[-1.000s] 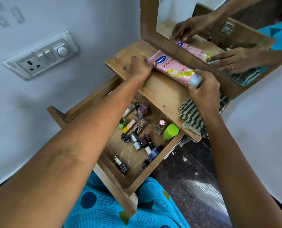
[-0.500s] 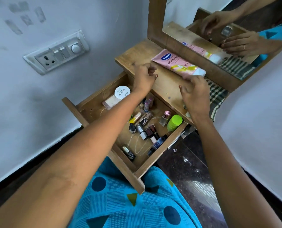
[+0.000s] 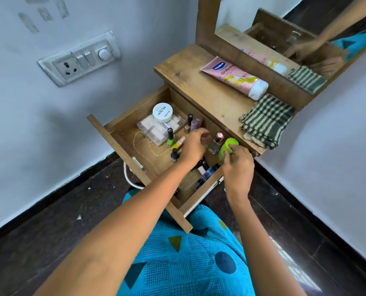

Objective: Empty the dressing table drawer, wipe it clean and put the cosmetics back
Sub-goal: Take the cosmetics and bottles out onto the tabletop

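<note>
Drawer (image 3: pixel 135 150) open below the tabletop (image 3: pixel 199 90), cosmetics (image 3: pixel 156 129) inside. My right hand (image 3: pixel 237 167) pinches the green jar (image 3: pixel 229 146) at the drawer's right side; my left hand (image 3: pixel 194 148) hovers beside it over the bottles (image 3: pixel 170 136), fingers blurred, so I cannot tell its grip.

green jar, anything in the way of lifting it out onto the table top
Nothing visible blocks it. The right hand grips the green jar; a small perfume bottle stands close beside it, and the table top shows bare wood above.
</note>
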A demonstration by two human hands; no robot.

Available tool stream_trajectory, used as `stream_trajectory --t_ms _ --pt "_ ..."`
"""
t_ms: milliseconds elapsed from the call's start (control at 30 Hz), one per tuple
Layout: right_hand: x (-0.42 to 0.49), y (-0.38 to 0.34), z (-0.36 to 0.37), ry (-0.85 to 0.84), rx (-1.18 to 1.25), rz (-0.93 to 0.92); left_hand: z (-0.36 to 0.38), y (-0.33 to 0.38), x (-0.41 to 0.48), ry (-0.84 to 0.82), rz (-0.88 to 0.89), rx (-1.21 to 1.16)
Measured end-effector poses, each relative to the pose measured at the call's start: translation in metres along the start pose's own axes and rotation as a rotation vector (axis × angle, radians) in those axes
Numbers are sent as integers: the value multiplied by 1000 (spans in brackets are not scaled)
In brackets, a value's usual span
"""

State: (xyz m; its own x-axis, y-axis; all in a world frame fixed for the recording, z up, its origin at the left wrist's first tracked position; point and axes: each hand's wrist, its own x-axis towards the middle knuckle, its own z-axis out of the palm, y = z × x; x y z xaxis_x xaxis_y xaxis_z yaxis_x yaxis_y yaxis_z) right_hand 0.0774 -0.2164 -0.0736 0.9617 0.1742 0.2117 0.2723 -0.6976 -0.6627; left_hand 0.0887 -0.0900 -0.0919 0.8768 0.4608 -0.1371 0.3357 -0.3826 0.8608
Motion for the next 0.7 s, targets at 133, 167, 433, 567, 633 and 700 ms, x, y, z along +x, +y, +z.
stream_trajectory --t_ms 133,167,433,567,633,700 --pt "-9 7 6 26 20 110 8 -4 -4 -22 37 29" --pt "-9 8 8 24 36 134 9 -3 -4 -31 42 14" --pt "4 13 20 77 -40 89 13 0 7 -170 36 27" --pt "7 13 23 106 -125 71 11 -1 9 -193 27 11" --pt "8 12 23 100 -121 81 8 -1 9 -185 16 -4" --pt "9 11 21 90 -119 82 5 -2 8 -185 13 1"
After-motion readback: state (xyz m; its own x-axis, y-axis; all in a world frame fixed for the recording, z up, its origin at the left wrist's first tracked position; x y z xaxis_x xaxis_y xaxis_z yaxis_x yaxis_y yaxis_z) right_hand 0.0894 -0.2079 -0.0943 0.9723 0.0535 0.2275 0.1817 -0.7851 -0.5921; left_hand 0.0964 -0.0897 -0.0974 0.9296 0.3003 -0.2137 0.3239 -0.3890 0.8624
